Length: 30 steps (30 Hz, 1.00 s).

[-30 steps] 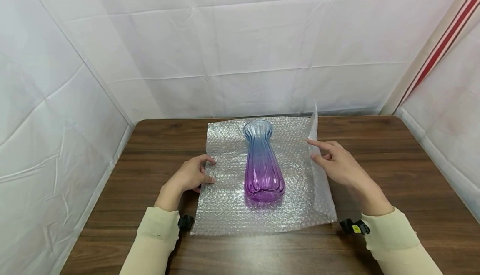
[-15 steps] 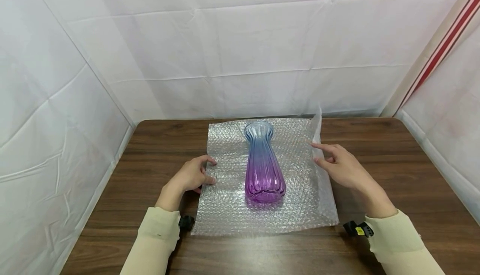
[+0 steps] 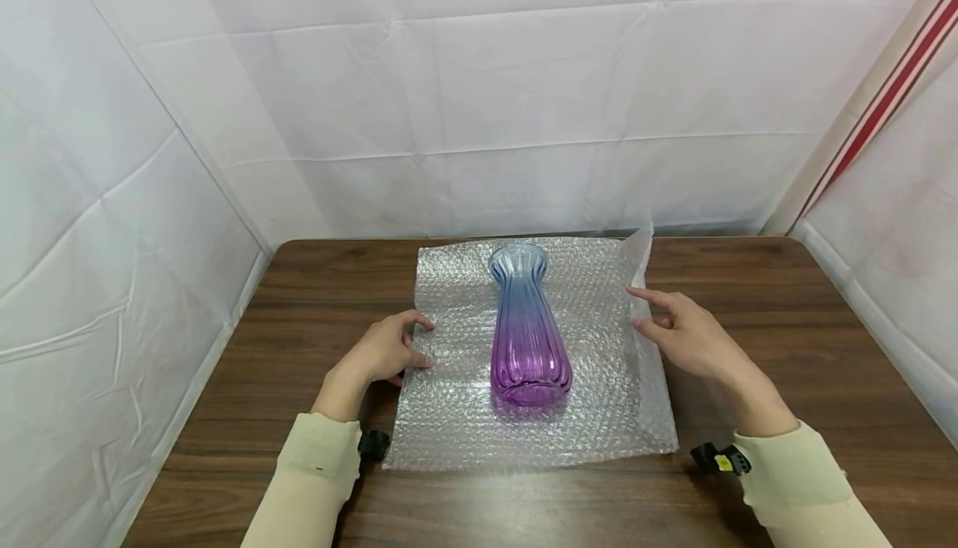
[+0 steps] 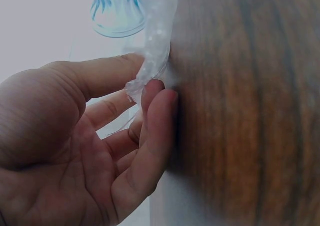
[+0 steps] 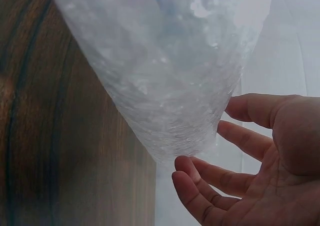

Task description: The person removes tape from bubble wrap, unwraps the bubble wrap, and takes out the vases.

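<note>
Fabric (image 3: 479,91), white and creased, hangs behind the smooth, dark wood-grain table (image 3: 756,307). Clear, blistered bubble wrap (image 3: 456,419), roughly square, lies on it, right side raised. The ribbed, translucent vase (image 3: 528,344) lies on its side on the wrap, between my hands, clear of all fingers; blue flared mouth points away from me, purple base toward me. My left hand (image 3: 383,350) pinches the wrap's left edge; my right hand (image 3: 690,333), fingers lightly bent, holds the raised edge.
</note>
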### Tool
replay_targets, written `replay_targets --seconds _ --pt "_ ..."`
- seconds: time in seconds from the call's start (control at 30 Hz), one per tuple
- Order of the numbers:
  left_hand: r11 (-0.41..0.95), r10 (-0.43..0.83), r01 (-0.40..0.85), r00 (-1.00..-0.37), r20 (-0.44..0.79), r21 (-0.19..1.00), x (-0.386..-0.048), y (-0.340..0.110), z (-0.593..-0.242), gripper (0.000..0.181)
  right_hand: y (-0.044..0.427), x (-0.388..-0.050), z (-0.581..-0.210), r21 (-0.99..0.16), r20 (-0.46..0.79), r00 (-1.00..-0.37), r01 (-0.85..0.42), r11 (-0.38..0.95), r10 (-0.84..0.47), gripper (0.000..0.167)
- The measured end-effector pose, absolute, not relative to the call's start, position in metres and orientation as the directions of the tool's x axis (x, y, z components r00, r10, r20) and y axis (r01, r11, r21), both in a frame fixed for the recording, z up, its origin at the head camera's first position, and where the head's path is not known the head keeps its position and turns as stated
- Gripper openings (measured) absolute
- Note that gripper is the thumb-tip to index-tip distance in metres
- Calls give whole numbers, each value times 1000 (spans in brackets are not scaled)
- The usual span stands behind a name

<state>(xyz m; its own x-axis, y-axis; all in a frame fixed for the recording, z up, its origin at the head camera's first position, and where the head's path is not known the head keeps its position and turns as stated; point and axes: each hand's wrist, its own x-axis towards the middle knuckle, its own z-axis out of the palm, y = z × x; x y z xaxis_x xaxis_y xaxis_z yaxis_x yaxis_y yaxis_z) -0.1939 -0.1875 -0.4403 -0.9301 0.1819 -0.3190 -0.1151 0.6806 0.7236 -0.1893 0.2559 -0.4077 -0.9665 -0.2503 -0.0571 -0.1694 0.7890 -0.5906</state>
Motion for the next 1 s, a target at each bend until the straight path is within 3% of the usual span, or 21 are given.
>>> replay_targets --seconds 0.37,1.0 --pt "687 181 -115 -929 -323 718 -193 -188 -439 55 258 -188 -411 -613 -40 -968 -172 771 -248 55" --pt "677 191 -104 -931 -310 729 -194 -189 -440 53 262 -190 -414 -609 -74 -962 -165 776 -262 70"
